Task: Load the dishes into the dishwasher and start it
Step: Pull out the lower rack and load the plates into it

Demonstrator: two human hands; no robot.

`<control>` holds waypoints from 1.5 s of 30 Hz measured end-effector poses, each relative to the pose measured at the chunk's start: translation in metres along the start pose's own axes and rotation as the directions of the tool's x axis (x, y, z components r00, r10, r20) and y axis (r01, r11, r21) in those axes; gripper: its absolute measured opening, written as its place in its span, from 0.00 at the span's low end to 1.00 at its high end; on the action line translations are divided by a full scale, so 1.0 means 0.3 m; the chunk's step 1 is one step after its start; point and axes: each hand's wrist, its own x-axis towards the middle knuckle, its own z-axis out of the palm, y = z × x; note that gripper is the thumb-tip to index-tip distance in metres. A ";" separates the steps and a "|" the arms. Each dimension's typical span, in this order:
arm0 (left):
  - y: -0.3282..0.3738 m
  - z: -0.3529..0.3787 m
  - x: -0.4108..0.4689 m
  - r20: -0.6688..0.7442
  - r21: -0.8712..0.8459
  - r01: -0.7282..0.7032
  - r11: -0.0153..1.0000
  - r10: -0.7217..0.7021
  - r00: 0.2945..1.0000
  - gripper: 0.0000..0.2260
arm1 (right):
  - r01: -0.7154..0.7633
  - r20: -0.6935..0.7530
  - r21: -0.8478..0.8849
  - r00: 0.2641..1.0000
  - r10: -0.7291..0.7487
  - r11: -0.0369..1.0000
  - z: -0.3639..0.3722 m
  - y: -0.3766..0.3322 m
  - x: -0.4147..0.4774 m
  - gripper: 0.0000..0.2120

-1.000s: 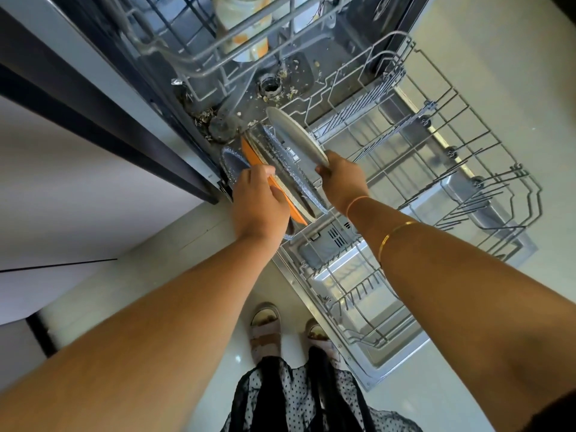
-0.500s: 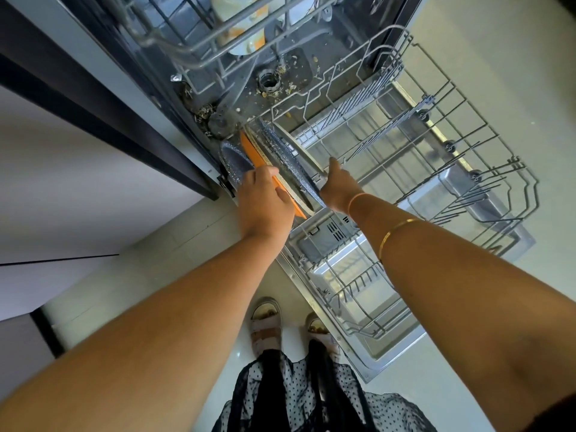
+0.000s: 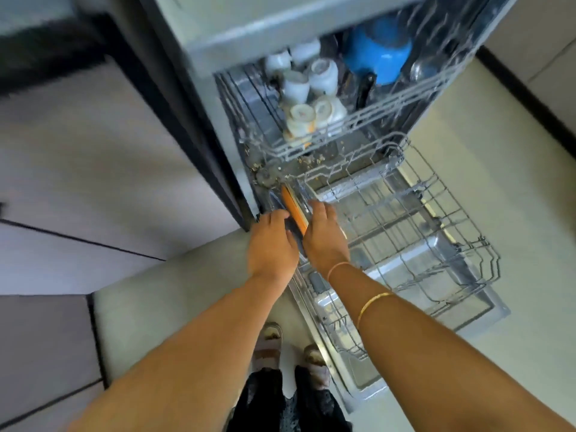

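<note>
Head view: orange plate (image 3: 293, 209) stands between left fingers (image 3: 278, 215) and right fingers (image 3: 322, 209)

Cups (image 3: 311, 98) in upper rack (image 3: 374, 120); plates (image 3: 293, 210), lower rack (image 3: 436, 219).

right hand (image 3: 324, 235) has slid in beside the left hand (image 3: 271, 241), now lying against the orange plate (image 3: 294, 210) (view blurred).

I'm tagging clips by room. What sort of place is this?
Most likely a home kitchen: an open dishwasher with its lower rack pulled out, cups and a blue bowl in the upper rack, and flat cabinet fronts beside it.
</note>
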 end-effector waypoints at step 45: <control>-0.997 -1.709 -0.559 -0.544 -0.053 0.571 0.819 -0.503 0.671 0.15 | 0.841 0.283 -0.091 0.535 -0.796 0.533 0.418 -1.927 -0.537 0.17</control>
